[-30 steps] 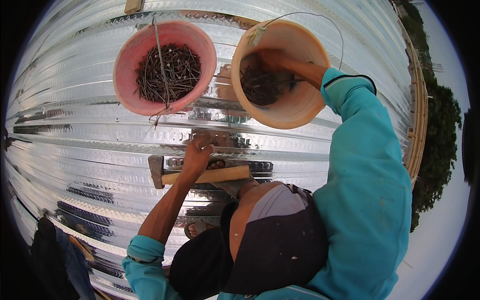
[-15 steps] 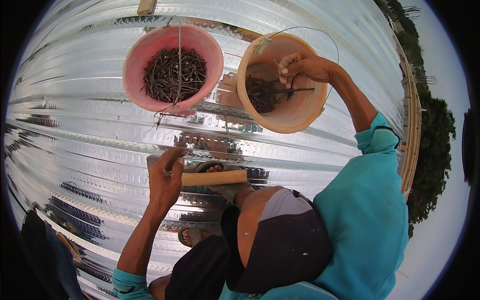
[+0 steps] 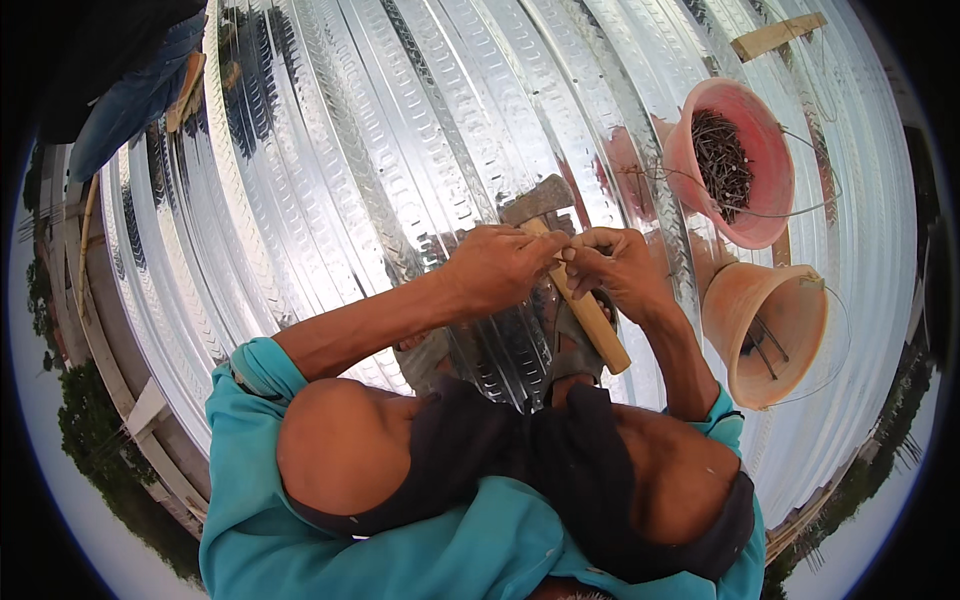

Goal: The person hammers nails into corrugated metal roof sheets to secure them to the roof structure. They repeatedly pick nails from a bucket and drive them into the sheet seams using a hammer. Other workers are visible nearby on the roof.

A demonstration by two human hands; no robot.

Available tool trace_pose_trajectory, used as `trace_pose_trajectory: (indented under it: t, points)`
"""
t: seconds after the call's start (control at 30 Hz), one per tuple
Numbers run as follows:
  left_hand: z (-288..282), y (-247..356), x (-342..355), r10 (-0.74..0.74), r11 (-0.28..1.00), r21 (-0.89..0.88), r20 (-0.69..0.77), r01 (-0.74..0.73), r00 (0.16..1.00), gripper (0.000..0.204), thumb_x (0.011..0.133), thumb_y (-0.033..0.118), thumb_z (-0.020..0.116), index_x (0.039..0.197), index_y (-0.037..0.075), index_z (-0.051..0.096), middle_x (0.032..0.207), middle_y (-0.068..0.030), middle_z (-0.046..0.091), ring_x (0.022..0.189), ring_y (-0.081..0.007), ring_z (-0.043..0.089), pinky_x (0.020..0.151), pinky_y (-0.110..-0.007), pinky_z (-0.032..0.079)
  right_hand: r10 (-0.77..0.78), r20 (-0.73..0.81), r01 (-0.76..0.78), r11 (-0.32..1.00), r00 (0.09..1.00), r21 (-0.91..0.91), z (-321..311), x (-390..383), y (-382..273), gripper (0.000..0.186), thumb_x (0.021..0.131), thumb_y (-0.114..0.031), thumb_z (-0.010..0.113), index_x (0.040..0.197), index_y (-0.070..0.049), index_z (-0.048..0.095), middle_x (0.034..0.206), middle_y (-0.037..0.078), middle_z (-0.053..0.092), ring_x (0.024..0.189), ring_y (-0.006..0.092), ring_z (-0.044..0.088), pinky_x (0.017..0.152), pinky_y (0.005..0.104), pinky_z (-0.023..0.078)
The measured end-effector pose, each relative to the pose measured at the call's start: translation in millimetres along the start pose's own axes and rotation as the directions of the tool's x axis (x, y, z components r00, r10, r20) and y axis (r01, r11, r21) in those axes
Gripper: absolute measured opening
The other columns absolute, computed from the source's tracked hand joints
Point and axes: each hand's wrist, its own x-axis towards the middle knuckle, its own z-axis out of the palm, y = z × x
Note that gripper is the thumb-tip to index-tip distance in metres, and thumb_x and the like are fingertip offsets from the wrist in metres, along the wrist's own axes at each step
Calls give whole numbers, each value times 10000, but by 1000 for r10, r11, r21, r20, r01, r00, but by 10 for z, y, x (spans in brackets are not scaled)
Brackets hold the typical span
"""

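Note:
My left hand (image 3: 497,266) and my right hand (image 3: 622,272) meet in front of my knees, fingertips almost touching. Both are closed in a pinch, and whatever sits between the fingers is too small to make out. Beneath them is a hatchet-like tool with a dark metal head (image 3: 540,200) and a pale wooden handle (image 3: 600,332) slanting down to the right. Whether it rests on the sheet or is partly held is hidden by the hands. To the right, a pink bucket (image 3: 779,190) holds many nails (image 3: 722,160). Nearer, a tilted orange bucket (image 3: 722,310) contains dark rods (image 3: 768,350).
Shiny ribbed metal sheeting (image 3: 330,180) spreads under everything. A wooden block (image 3: 778,36) lies at the far right. Another person's jeans-clad leg (image 3: 140,95) stands at the far left. Concrete beams (image 3: 150,410) and trees lie beyond the sheet's left edge.
My right hand has left the orange bucket and met my left hand over the tool. The view has turned, so the buckets now appear on the right.

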Motion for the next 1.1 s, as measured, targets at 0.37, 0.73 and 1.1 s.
trace_pose_trajectory:
  t: [0.37,0.73,1.1]
  points:
    - [254,-1958,-343,-726,673,-643,-477,367,495,206,928,122,680,1070,-27,670,913,-124,735,852,-194,713,775,-332,544,-58,-224,-193,328,973,-925,168,179,877,616,810,-372,766,1283,-14,602,1148,210,656,1040,401,653,880,488,546]
    - [336,-2420,-113,-639,767,-469,-494,438,589,305,887,250,709,1093,31,758,987,-176,769,860,-302,751,814,-391,559,146,-75,-162,935,986,-317,485,255,280,455,832,-99,704,1236,71,581,934,111,680,745,161,680,631,331,547]
    - [428,-2370,-119,-494,861,-246,-619,446,611,244,867,257,743,1034,87,794,869,-178,719,871,-339,673,849,-452,468,-566,-162,404,734,808,-547,1130,645,-19,661,1018,-179,600,1554,26,273,1190,209,607,887,258,621,713,364,525]
